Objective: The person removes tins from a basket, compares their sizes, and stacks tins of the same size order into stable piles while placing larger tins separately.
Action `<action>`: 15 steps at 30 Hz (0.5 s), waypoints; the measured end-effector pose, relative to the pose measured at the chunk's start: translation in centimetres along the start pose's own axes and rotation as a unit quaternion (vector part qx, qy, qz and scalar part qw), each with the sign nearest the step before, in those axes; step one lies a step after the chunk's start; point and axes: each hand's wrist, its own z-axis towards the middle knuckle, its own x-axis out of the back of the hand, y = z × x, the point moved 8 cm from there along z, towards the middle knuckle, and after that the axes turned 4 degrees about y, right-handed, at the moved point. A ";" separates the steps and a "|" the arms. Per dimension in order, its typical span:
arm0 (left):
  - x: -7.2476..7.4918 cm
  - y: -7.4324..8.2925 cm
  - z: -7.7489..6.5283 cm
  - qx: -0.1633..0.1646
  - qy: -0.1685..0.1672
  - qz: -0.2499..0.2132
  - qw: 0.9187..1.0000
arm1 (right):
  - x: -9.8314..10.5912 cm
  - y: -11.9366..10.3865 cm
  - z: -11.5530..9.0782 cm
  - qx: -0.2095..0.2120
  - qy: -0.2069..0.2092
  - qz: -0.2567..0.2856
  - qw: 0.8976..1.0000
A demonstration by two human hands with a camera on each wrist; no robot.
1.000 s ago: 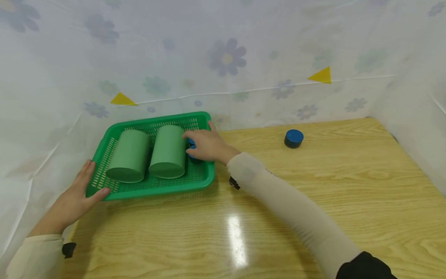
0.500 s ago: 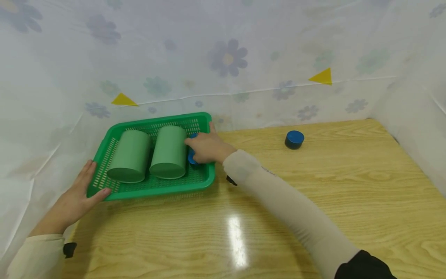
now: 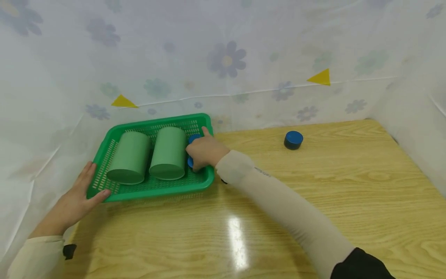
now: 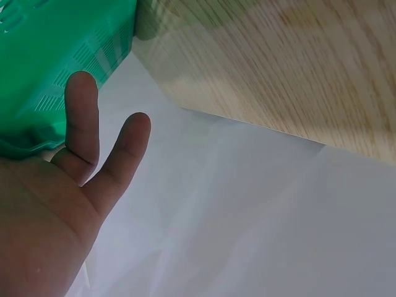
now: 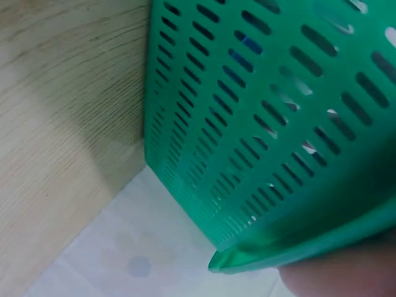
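Note:
The green plastic basket (image 3: 156,190) stands at the left of the table, with two pale green cylinders (image 3: 129,157) lying side by side in it. My left hand (image 3: 74,195) rests on its near left corner, thumb over the rim; in the left wrist view two fingers reach out nearly straight beside the basket wall. Inside the right end, my right hand (image 3: 205,152) curls its fingers over a short blue cylinder (image 3: 190,162), which they mostly hide. Just behind it a second blue cylinder (image 3: 194,137) shows in part. One right finger points toward the right rim.
A third short blue cylinder (image 3: 293,140) with a dark side stands on the wooden table (image 3: 313,186) at the back right. White flowered cloth (image 3: 226,62) hangs behind and at both sides. Two yellow triangles (image 3: 319,77) are on the cloth.
My right hand has moved slightly toward me inside the basket, its fingers curling more. The nearer blue cylinder has shifted the same way. My left hand and the basket have stayed put.

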 end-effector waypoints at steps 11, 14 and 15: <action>0.0 -0.1 -0.1 0.003 -0.005 -0.003 1.000 | -0.6 -0.1 0.5 -0.017 -0.022 -0.022 0.999; 0.0 -0.1 -0.1 -0.001 0.000 -0.006 1.000 | -0.4 0.0 0.4 -0.019 -0.014 -0.021 0.999; 0.0 0.0 -0.1 -0.003 0.002 -0.007 1.000 | -0.3 0.0 0.3 -0.019 -0.011 -0.020 1.000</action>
